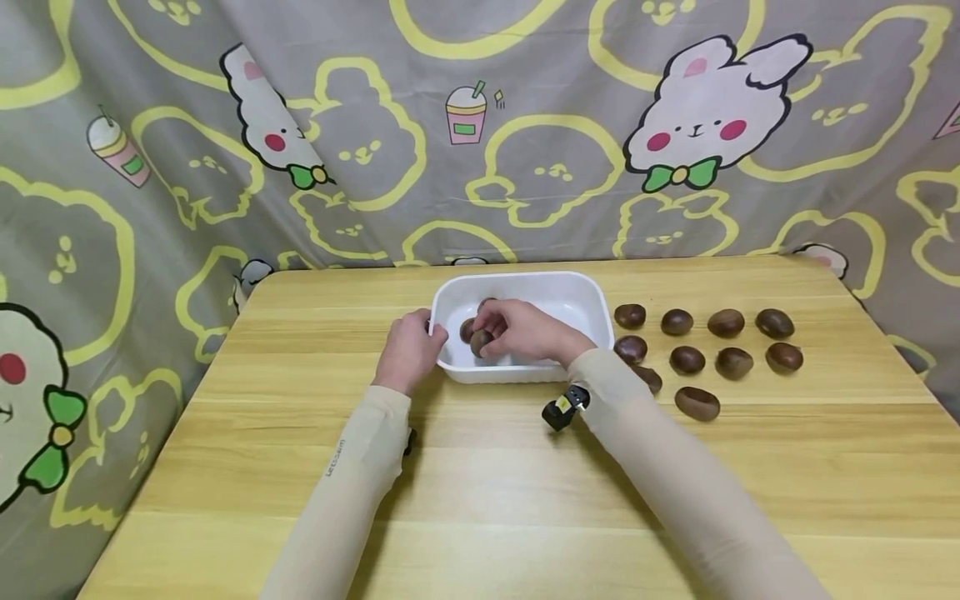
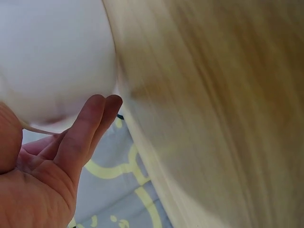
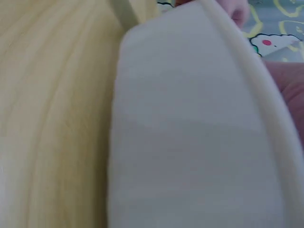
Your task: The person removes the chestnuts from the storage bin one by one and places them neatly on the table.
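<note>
A white rectangular container [image 1: 577,293] stands on the table. At its left end my left hand [image 1: 408,352] holds the wall, with the thumb at the rim and the fingers [image 2: 78,137] along the outside. My right hand [image 1: 528,329] reaches in over the near side and pinches a brown chestnut [image 1: 481,344] between thumb and fingertips, low inside the container. Close beside it lies another chestnut [image 1: 467,331], and one more [image 1: 487,303] shows partly behind the right hand. In the right wrist view the container's outer wall [image 3: 185,123] hides most of that hand.
Several loose chestnuts [image 1: 687,360] lie in rough rows to the right of the container, one [image 1: 648,380] partly behind the right sleeve. The wooden table [image 1: 480,500] meets a patterned curtain [image 1: 547,167] at its back edge. A small black camera [image 1: 564,407] sits on the right wrist.
</note>
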### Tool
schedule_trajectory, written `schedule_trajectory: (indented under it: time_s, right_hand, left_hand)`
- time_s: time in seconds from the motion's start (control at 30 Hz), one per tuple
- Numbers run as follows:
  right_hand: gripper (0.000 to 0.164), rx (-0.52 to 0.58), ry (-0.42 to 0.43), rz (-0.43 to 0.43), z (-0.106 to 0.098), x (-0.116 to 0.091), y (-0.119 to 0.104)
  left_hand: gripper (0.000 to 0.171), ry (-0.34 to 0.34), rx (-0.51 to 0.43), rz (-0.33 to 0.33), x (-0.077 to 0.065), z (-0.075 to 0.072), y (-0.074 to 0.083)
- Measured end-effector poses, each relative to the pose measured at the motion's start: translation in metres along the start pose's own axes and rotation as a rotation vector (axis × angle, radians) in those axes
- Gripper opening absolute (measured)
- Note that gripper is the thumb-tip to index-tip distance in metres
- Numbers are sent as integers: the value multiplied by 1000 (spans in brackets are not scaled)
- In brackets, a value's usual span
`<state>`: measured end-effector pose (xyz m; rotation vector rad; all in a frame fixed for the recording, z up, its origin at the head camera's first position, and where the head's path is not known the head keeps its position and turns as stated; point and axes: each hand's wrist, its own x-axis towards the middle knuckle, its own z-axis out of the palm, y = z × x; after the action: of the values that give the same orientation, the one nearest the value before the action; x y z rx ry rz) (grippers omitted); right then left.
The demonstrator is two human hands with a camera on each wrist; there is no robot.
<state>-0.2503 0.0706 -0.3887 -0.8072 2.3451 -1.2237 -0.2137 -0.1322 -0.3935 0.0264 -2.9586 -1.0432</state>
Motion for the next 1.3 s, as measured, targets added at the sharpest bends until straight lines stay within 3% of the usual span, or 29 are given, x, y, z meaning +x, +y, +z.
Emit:
schedule_trajectory:
  time_s: [0.33,0.57,0.9,1.3]
  right_hand:
    - [30,75,151,-61,-30,-40,-5]
    - [35,167,254,4,-48,-73,-1]
    - [38,96,317,63,-68,-110,19]
    - [39,3,370,130,-82,-151,26]
  left_hand:
    - [35,-22,-4,-30,-2,1,-5]
    - [34,-16,-2,-34,-2,0,-2]
    - [32,-1,23,0,-1,1,-3]
    - [29,3,22,19,-3,0,0]
